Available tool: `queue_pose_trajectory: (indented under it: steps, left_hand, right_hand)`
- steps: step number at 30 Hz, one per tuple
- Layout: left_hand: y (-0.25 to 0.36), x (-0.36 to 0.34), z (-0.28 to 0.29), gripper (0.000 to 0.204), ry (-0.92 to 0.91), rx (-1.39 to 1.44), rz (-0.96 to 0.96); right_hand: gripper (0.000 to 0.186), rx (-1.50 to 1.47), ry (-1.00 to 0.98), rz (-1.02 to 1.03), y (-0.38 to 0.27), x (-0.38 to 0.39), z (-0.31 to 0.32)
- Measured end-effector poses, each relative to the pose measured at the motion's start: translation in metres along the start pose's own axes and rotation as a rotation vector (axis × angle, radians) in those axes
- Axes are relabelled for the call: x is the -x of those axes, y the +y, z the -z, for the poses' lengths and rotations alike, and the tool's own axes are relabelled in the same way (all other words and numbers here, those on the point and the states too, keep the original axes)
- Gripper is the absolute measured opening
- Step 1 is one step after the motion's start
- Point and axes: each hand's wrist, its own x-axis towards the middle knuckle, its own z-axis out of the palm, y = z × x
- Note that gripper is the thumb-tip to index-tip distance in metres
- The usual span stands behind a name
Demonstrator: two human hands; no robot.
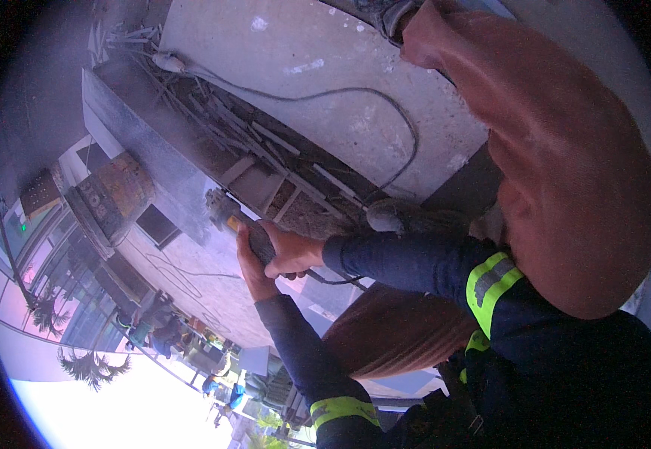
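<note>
Both my hands are on a dusty grey angle grinder (249, 233), whose head points left. My left hand (249, 263) wraps round the side of its body, and my right hand (295, 251) grips the rear part. The grinder's head is at the edge of a pale grey slab (162, 161), with whitish dust hanging over the slab's surface. Dust and the tool's housing hide the disc, so contact with the slab cannot be made out. A dark cord (333, 280) leaves the grinder's rear beneath my right wrist.
Narrow offcut strips (258, 142) lie in a heap beside the slab. Past them is a large pale board (333, 67), crossed by a grey cable (303, 97) with a connector (168, 63). My dusty shoe (389, 215) is near the heap. A rusty drum-like container (121, 185) and distant people (164, 329) are at left.
</note>
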Motion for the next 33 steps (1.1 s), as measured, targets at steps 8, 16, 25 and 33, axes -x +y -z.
queue_pose_trajectory:
  steps: [8,16,25,33]
  left_hand:
    - [0.001,0.003,-0.005,0.054,0.02,0.012,0.014]
    - [-0.011,-0.008,0.01,0.052,0.01,0.083,-0.032]
    - [-0.005,-0.008,0.014,0.051,-0.049,0.057,0.0]
    - [-0.009,-0.003,0.006,0.052,0.067,0.026,-0.054]
  right_hand:
    - [0.104,0.032,-0.011,-0.013,0.002,0.002,0.002]
    - [0.105,0.018,0.023,0.043,0.01,-0.003,-0.003]
    - [0.103,-0.06,-0.01,0.027,0.006,0.001,0.0]
    - [0.102,0.018,-0.002,0.029,0.007,0.001,0.002]
